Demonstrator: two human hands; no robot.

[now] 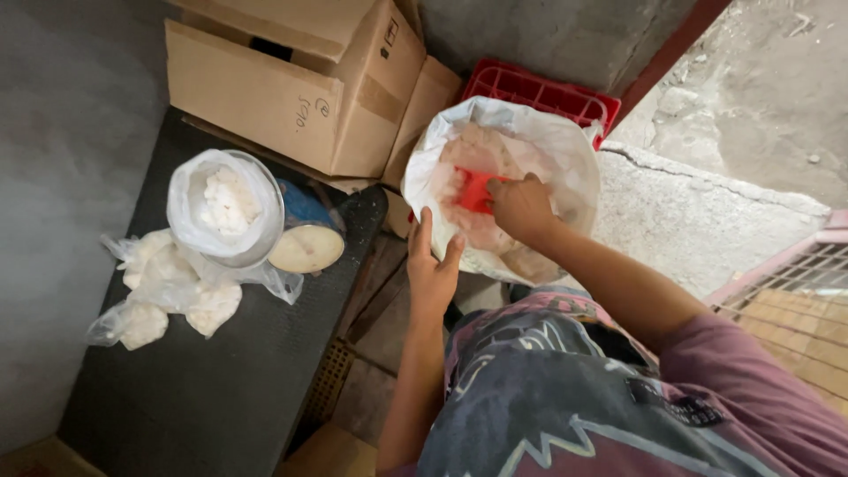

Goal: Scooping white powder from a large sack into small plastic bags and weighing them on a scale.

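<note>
White plastic sack (565, 146), rim rolled open, sits against a red plastic crate (539, 93) and holds pale pinkish powder. Head view: the right hand (521, 208) is closed around a red plastic scoop (473, 190) sunk in the powder; the left hand (431, 265) grips the sack's near rim, fingers curled over it. Judged step: scooping. Lifting a level load would call for the rim to stay steady. 1 bag-lined bowl of white lumps (227, 205) rests on the dark table (203, 397), beside brown cardboard boxes (291, 79).
</note>
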